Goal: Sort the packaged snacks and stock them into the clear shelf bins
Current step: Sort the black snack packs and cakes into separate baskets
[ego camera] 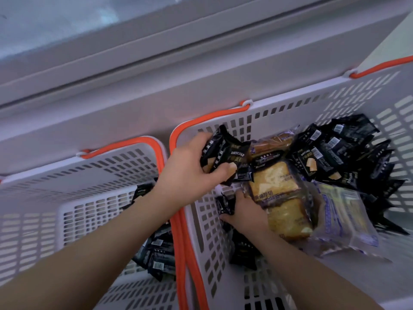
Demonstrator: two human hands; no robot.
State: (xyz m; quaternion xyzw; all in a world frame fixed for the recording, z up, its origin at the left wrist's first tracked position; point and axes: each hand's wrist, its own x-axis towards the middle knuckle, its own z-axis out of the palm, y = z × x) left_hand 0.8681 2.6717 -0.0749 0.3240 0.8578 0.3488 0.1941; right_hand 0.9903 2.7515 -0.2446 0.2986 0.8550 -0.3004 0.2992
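Both forearms reach down from the bottom edge. Left hand grips black DRYCAKE packets above the right basket; right hand pinches another black packet low against that basket's wall. Bread packs lie just beside. To sort cleanly, I judge, carry only the black ones across to the left basket, leaving the bread.

"DRYCAKE" reads on the black packet gripped by the left hand, and on another black packet right of it.
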